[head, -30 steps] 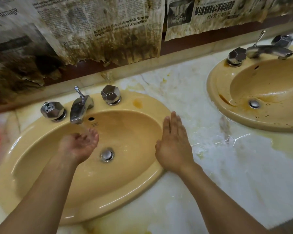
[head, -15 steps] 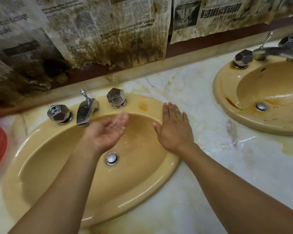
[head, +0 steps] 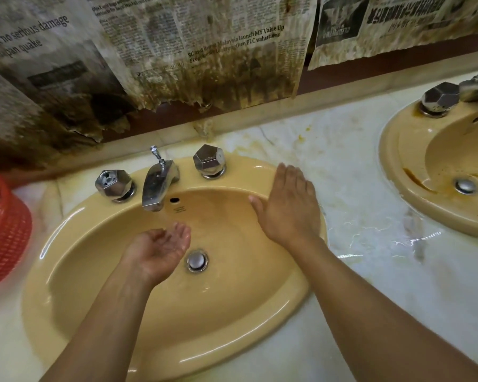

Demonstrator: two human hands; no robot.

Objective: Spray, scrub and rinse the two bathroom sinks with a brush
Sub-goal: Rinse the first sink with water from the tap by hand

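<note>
Fingers [head: 181, 232] of left hand [head: 160, 249] loosely curled into a cup, palm up, holding nothing solid, just below and in front of the spout [head: 158, 186], over the near sink [head: 94, 271]. Probably placed to catch water for a hand rinse of the basin; no stream plainly visible, though palm and basin look wet. Fingers [head: 290, 175] of right hand [head: 287, 208] straight and pressed together, palm down on the sink rim to the right of the spout, likely for bracing or for wiping water back into the bowl. Drain plug [head: 196, 261] directly in front of the spout, beside the cupped hand. Second sink [head: 398, 172] far right of the spout across the wet marble surface [head: 370, 271], brown streaks inside, apparently not yet rinsed. Brush and spray bottle nowhere in view. Red basket [head: 3, 230] well left of the spout. Stained newspaper [head: 204, 51] on the wall behind the spout.
</note>
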